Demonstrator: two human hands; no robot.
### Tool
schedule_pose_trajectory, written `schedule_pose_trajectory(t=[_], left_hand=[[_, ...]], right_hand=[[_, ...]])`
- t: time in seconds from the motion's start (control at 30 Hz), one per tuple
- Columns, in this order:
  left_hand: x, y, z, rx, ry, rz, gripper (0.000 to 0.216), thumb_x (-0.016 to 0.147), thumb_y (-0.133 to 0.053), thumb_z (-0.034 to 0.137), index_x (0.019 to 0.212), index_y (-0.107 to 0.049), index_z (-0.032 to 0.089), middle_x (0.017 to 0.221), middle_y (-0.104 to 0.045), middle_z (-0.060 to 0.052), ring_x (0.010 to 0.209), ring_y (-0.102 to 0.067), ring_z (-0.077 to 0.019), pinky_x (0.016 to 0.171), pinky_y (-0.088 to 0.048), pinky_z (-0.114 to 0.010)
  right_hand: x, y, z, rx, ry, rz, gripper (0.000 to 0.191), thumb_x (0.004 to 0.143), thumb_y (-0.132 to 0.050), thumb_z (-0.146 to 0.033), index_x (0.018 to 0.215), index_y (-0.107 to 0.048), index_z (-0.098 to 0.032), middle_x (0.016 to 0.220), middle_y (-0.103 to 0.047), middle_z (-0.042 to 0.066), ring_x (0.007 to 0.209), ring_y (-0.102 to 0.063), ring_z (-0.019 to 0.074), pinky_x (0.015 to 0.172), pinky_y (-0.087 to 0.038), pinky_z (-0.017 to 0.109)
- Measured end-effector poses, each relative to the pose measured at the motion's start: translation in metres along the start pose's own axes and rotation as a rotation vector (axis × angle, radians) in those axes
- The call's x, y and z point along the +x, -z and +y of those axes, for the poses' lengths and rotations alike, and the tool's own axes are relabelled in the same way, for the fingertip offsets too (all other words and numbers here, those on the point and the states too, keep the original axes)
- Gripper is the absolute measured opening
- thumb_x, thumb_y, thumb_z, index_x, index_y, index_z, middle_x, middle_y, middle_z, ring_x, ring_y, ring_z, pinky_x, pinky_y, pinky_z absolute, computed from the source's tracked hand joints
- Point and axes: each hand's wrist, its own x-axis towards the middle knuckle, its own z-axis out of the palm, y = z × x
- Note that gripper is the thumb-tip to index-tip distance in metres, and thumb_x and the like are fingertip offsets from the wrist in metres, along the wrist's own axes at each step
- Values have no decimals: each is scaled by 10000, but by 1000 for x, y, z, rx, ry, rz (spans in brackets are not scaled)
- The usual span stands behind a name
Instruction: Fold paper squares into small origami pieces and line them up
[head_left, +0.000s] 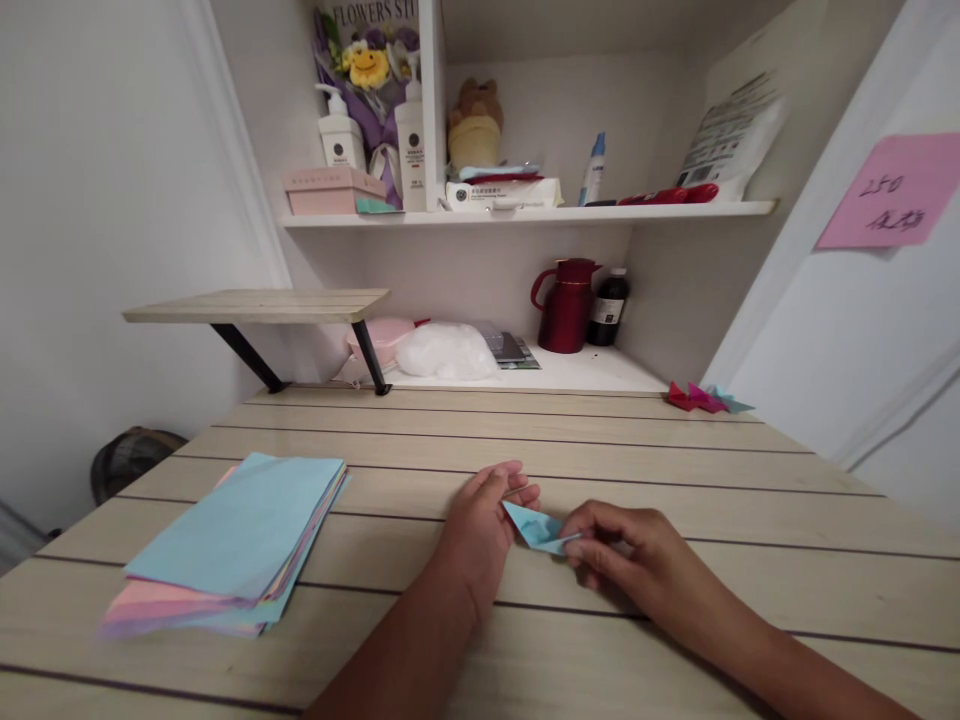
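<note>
A small light-blue folded paper boat (536, 530) is held just above the slatted wooden table, in front of me. Its right end is pinched between the thumb and fingers of my right hand (619, 545). My left hand (484, 525) is beside the boat's left tip, palm turned toward it, the fingers loosely curled and apart. That tip overlaps the left palm in view; whether it touches is unclear. To the left lies a stack of coloured paper sheets (240, 525), a light-blue one on top. Several small folded paper boats (705, 398) stand at the table's back right corner.
A raised wooden stand (259, 305) with black legs is at the back left. Behind the table are a white plastic bag (448, 350), a red jug (568, 308) and a dark bottle (608, 308). A shelf (525, 213) above holds bottles and boxes.
</note>
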Motion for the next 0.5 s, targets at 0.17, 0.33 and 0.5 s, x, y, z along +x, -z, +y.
schedule_pose_trajectory(t=[0.17, 0.33, 0.5], left_hand=[[-1, 4, -1, -2, -14, -64, 165, 865, -563, 216, 965, -638, 110, 866, -644, -97, 900, -645, -216, 878, -496, -363], [1, 7, -6, 85, -34, -123, 244, 834, -615, 295, 978, -661, 103, 919, -638, -111, 918, -638, -227, 847, -487, -342], [2, 6, -8, 196, -49, -122, 377, 743, -701, 437, 955, -683, 126, 1045, -625, -138, 941, -621, -266, 767, -490, -352]], right_hand=[[8, 4, 10, 325, -136, 76, 227, 854, -603, -385, 782, -607, -169, 728, -669, 11, 570, -595, 112, 610, -475, 242], [7, 4, 10, 270, -115, 33, 230, 845, -620, -382, 777, -652, -165, 687, -665, 9, 575, -596, 121, 589, -466, 235], [4, 4, 3, -39, 60, 14, 145, 835, -640, -277, 730, -683, -185, 679, -671, 3, 643, -603, 134, 614, -443, 220]])
